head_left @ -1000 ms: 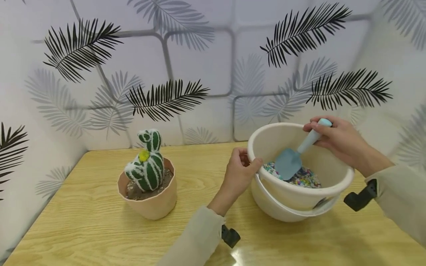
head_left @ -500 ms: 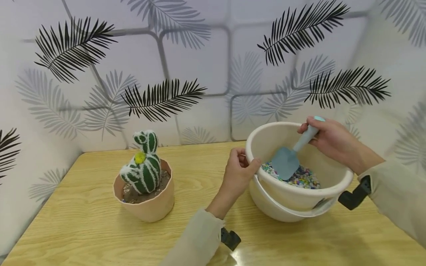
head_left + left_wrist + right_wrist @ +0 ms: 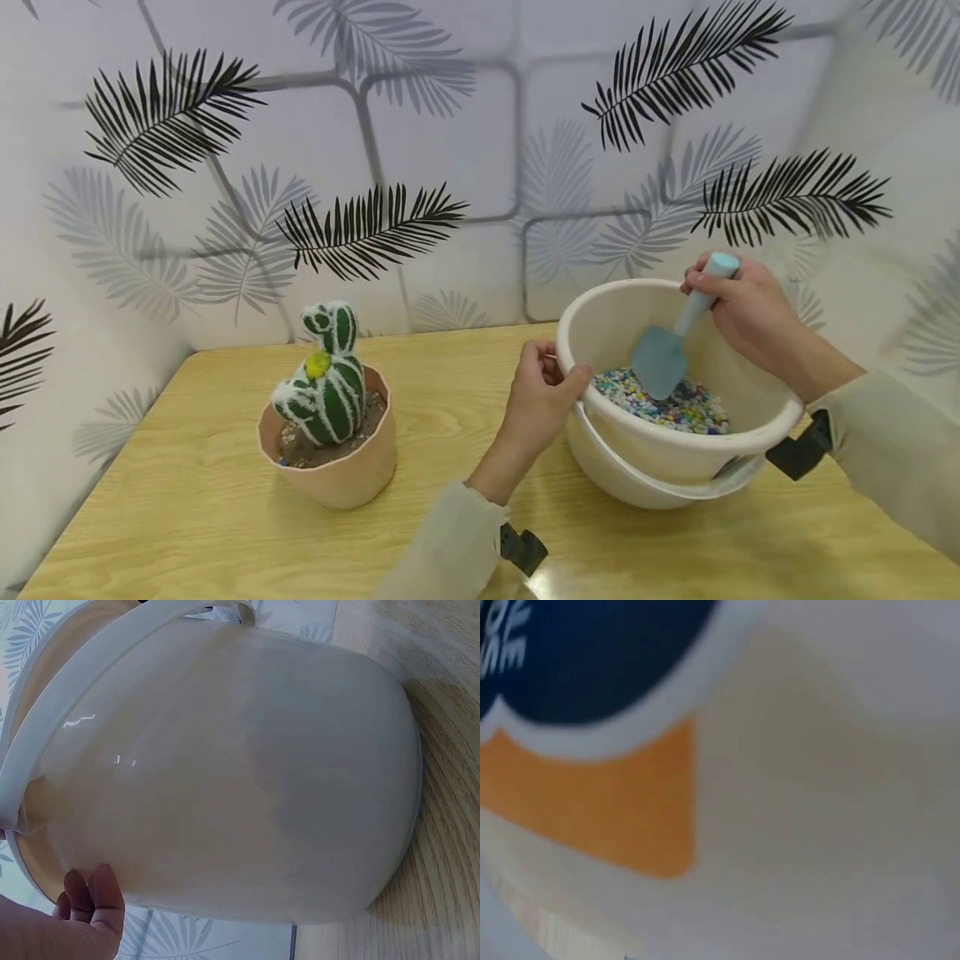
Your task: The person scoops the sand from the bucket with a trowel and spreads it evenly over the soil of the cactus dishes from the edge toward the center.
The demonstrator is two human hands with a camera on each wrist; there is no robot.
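Observation:
On the right in the head view stands a cream bucket (image 3: 660, 458) with several colours of small pebbles (image 3: 626, 396) in its bottom. My left hand (image 3: 538, 404) grips the bucket's left rim, thumb over the edge; the left wrist view shows curled fingers (image 3: 105, 896) against the outer wall. My right hand (image 3: 753, 312) holds a light blue scoop (image 3: 660, 360) by its handle, over the far right rim. The scoop's blade points down, its tip at the pebbles. The right wrist view shows only the bucket's outside with an orange and dark blue label (image 3: 615, 802).
A peach flowerpot (image 3: 341, 483) stands left on the wooden table (image 3: 457, 383), with brown soil and a green knitted-looking cactus (image 3: 337, 400) bearing a yellow flower. The bucket's handle (image 3: 652, 479) hangs down its front. A leaf-patterned wall (image 3: 450, 150) closes off the back.
The scoop's blade has swung right inside the bucket and stands steeper, uncovering more pebbles to its left. The right hand keeps its hold. The left hand stays on the rim.

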